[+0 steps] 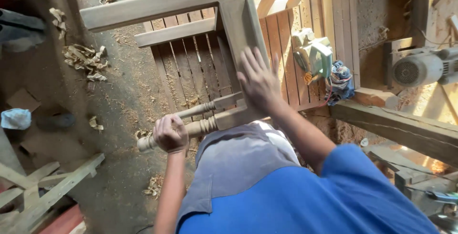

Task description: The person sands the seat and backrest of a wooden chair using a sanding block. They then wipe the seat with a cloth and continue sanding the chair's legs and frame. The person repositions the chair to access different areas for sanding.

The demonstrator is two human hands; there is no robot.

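1. The left hand [170, 133] has its fingers closed around a turned wooden leg [191, 130] near its rounded end, which keeps that free end from swinging.
2. The right hand [258, 82] lies flat with fingers spread open on the square upper block of the chair frame [238, 24], pressing rather than gripping; the broad contact looks meant to steady the piece against the person's lap.
3. The frame is unfinished pale wood, tipped on its side across the knees, so the legs point left and the rails run upward in view.
4. Beneath it lies a slatted wooden panel [191, 67] on the dusty floor [119, 96], scattered with wood shavings [85, 58].
5. A green power tool [315, 57] rests on the slats just right of the frame, within reach, beside a bundle of cloth [341, 82].
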